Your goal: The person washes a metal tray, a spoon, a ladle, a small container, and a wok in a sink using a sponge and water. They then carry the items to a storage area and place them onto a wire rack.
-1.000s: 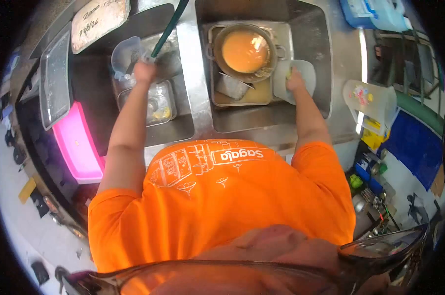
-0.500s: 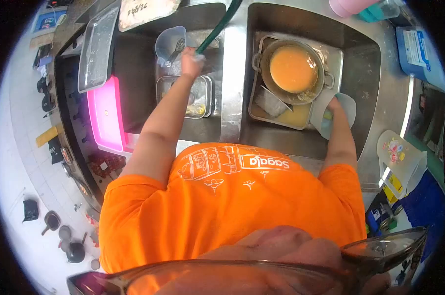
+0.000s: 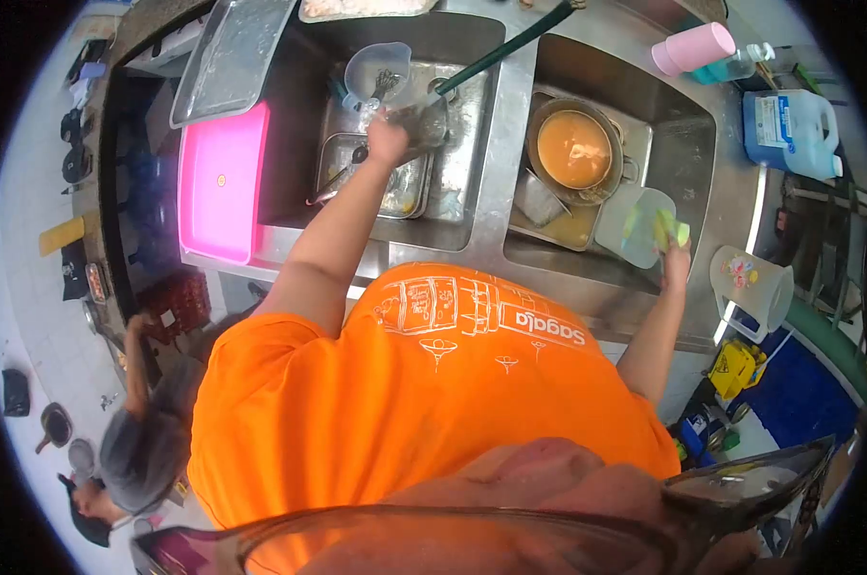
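Note:
My left hand, fingers closed, grips a greyish see-through container in the left sink, below the end of a green hose. A clear jug with a whisk in it stands just beyond. Beneath my left forearm lies a metal tray with wet bits in it. My right hand holds a yellow-green sponge above the right sink. Close beside it, a translucent tub leans by a pan of orange liquid, which sits in a larger metal tray.
A pink tray and a clear tray lean at the left rim. Pink cups, a blue jug and a whitish container stand right. Another person is at lower left.
My right hand has come out of the tub and shows the sponge. My left hand is now apart from the hose end, at the see-through container. Another person has appeared; the view has shifted.

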A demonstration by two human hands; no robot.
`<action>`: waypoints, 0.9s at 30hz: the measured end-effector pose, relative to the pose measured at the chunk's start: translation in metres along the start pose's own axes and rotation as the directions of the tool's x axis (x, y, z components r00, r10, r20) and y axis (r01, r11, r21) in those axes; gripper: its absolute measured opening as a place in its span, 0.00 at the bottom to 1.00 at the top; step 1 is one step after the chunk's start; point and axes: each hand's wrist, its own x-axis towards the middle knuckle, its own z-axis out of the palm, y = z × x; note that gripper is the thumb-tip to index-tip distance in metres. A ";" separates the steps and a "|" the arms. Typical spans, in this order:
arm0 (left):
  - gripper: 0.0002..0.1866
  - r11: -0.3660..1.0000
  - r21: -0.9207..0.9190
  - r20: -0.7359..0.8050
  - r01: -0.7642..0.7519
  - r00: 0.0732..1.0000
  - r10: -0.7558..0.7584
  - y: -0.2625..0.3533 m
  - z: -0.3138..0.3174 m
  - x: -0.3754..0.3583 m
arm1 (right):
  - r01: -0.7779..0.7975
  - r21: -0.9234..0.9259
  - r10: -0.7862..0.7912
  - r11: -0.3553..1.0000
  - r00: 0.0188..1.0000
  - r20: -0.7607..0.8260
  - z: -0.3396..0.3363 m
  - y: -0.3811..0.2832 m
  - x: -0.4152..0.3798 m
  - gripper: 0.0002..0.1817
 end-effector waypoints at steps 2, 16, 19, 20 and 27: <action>0.19 0.933 0.230 0.035 -0.276 0.961 0.275 0.041 -0.029 -0.030 | 0.004 0.047 -0.003 0.999 1.000 -0.016 -0.004 -0.006 -0.026 0.21; 0.25 0.855 -0.187 -0.016 -0.484 0.872 0.490 0.097 -0.120 -0.053 | 0.711 0.109 -0.719 0.695 0.689 0.092 0.199 -0.068 -0.159 0.19; 0.18 0.792 -0.610 0.117 0.031 0.992 0.051 0.128 -0.133 -0.069 | 0.934 -0.106 -0.861 0.341 0.356 0.363 0.271 -0.148 -0.227 0.20; 0.16 0.648 -0.723 0.225 0.240 0.968 -0.107 0.136 -0.136 -0.076 | 0.940 -0.127 -0.851 0.316 0.340 0.401 0.302 -0.148 -0.224 0.21; 0.15 0.873 -0.452 0.078 -0.185 0.966 0.245 0.115 -0.135 -0.085 | 0.793 0.192 -0.602 0.579 0.256 0.756 0.398 -0.156 -0.223 0.19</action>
